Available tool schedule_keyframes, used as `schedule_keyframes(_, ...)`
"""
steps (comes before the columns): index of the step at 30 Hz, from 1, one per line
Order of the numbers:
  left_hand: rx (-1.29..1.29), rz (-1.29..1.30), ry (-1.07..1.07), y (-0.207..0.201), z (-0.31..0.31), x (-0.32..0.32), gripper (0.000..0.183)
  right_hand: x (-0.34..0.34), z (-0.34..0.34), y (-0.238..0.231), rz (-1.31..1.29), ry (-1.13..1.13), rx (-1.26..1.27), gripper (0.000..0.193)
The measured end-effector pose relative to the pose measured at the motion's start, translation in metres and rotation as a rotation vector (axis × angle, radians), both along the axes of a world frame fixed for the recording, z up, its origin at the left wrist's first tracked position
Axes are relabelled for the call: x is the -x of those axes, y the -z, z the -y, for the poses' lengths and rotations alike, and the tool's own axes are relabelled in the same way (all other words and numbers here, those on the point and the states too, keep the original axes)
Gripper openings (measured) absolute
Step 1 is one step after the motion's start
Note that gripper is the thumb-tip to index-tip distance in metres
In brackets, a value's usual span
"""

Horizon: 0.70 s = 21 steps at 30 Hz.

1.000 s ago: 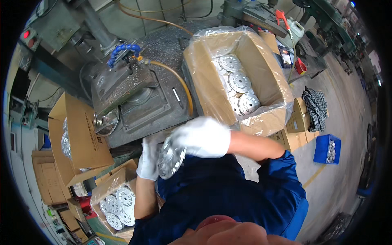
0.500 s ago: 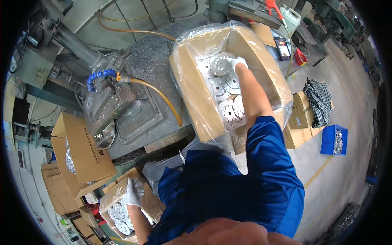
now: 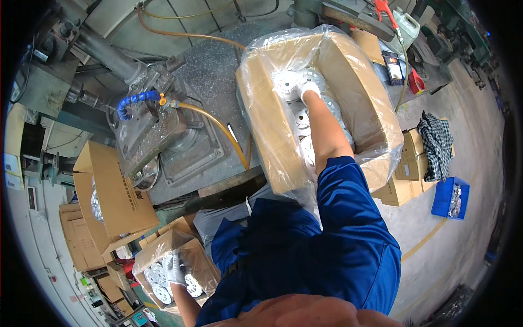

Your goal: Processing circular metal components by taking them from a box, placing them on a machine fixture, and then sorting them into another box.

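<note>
My right hand (image 3: 309,89), in a white glove, reaches deep into a large plastic-lined cardboard box (image 3: 278,158) on the workbench. Its fingers close on the edge of a round, slotted metal disc (image 3: 285,84). More such discs lie under and around the hand, partly hidden by my forearm. Low on the left, my left hand (image 3: 174,269), also gloved, is over a smaller plastic-lined box (image 3: 201,259). Its fingers stretch out among silvery discs (image 3: 158,275), seemingly touching them, with nothing visibly gripped.
A drilling machine with a blue segmented hose (image 3: 136,98) and a tan hose (image 3: 220,128) stands left on the metal bench (image 3: 210,71). An open carton (image 3: 122,196) sits below it. On the right are cartons with a checked cloth (image 3: 435,144) and a blue bin (image 3: 450,199) of metal parts.
My right hand has moved lower onto the discs, and the disc it held tilted now lies flatter. My left hand has come down from the box's far edge onto the discs. The view has shifted slightly.
</note>
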State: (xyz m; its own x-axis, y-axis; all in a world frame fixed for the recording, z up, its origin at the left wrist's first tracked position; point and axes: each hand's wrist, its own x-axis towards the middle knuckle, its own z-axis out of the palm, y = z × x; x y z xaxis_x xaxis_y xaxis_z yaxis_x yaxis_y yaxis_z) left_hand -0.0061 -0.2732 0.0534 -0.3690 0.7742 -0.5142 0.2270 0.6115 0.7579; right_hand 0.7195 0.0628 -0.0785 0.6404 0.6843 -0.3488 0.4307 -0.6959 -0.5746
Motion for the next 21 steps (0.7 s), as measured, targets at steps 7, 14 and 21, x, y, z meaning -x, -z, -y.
schedule_keyframes(7, -0.015, -0.052, 0.142, -0.003, -0.023, 0.001, 0.048, -0.021, 0.017, -0.002, 0.043, -0.164, 0.007, 0.063)
schedule_keyframes(14, -0.268, -0.151, -0.117, -0.016, 0.001, 0.045, 0.044, -0.036, 0.046, -0.064, 0.243, -0.298, 0.116, 0.055)
schedule_keyframes(21, -0.642, 0.433, -1.183, 0.033, 0.105, 0.18, 0.059, -0.008, 0.127, -0.242, -0.049, -0.664, -0.086, 0.045)
